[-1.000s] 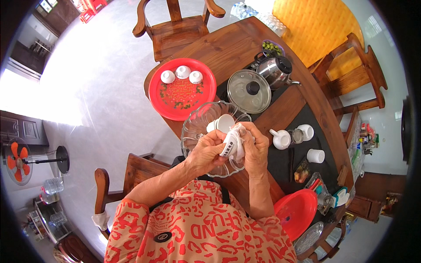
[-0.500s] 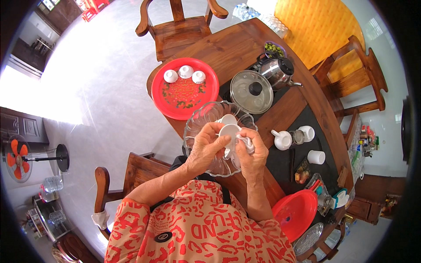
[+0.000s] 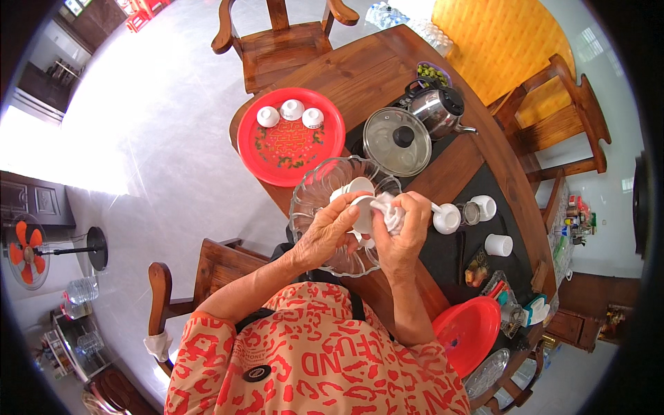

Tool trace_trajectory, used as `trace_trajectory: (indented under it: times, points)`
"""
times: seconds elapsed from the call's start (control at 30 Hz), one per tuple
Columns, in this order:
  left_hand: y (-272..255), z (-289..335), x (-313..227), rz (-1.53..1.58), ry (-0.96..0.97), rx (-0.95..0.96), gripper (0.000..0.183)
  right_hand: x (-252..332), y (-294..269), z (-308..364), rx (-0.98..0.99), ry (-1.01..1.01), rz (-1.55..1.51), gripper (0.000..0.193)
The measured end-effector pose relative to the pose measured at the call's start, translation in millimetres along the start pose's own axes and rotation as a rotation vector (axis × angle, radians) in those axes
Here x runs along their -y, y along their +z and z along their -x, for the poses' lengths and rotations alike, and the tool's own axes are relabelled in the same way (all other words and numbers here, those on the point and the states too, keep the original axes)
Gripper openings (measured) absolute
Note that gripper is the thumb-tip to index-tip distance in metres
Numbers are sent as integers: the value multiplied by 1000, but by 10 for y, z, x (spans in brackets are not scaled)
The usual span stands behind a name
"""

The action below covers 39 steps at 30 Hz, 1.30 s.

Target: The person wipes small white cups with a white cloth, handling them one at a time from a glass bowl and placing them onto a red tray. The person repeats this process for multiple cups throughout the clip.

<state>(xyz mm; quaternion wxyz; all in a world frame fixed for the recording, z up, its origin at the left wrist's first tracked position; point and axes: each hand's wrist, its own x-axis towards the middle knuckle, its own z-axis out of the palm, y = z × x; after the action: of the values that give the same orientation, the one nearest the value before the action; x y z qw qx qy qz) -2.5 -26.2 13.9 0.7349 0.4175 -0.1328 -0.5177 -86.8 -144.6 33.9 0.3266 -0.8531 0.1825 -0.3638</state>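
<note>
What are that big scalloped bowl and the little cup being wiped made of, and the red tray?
The scalloped bowl looks like clear glass: the table shows through its ribbed wall. The little cup, held in the left hand, seems glazed white ceramic, smooth and opaque. The red tray is probably plastic, glossy and evenly coloured, though lacquer is possible.

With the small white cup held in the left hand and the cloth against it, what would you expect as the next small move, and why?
Probably a slight turn of the small white cup by the left hand so the white cloth in the right hand reaches an unwiped part. The cloth is pressed at the cup's side, both are held over the clear glass bowl, and three cups already sit upside down on the red tray.
</note>
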Motion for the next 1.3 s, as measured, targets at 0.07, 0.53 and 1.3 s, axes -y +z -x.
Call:
trace_trajectory:
  times: [0.07, 0.53, 1.3]
  points:
    - [-3, -12, 40, 63, 10, 0, 38, -37, -19, -25, 15, -102, 60, 33]
    - [-112, -30, 176, -13, -29, 1, 25, -8, -213, 44, 622, -135, -100, 40]
    - [-191, -44, 165, 308, -114, 115, 24, 31, -206, 14, 355, 40, -198, 34]
